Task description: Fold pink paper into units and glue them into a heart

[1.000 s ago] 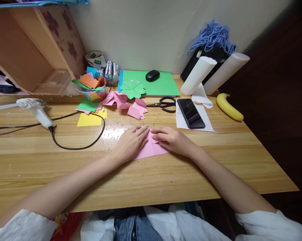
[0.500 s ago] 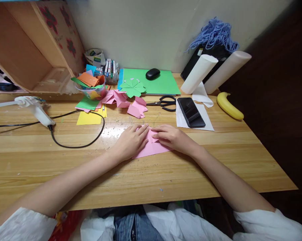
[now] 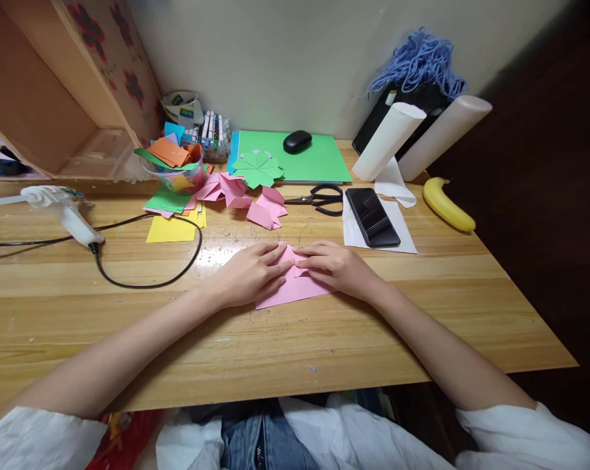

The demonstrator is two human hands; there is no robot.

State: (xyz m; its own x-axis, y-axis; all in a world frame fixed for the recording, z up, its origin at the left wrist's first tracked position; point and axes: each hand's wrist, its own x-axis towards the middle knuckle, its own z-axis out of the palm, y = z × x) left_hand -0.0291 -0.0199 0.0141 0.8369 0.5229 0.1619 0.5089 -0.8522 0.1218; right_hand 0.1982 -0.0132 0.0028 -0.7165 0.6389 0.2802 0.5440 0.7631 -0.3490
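Observation:
A folded sheet of pink paper [image 3: 295, 292] lies flat on the wooden desk in front of me. My left hand [image 3: 258, 271] holds its left side, fingers pressed down on it and one fingertip reaching the raised flap near the middle. From the other side, my right hand [image 3: 341, 266] holds the flap and the right part of the sheet under bent fingers. Both hands' fingertips nearly meet at the paper's centre. The hands hide the sheet's left and right upper parts, and my thumbs are mostly hidden.
Behind the hands lie pink folded pieces [image 3: 267, 207], scissors [image 3: 322, 199] and a phone [image 3: 372, 217] on white paper. A glue gun [image 3: 62, 212] with a looping cord is at left. A tub of paper scraps [image 3: 175, 173] and a banana [image 3: 446, 205] flank these.
My left hand has shifted slightly, its index finger now reaching further right onto the flap. My right hand stays nearly in place. The whole view has moved a little.

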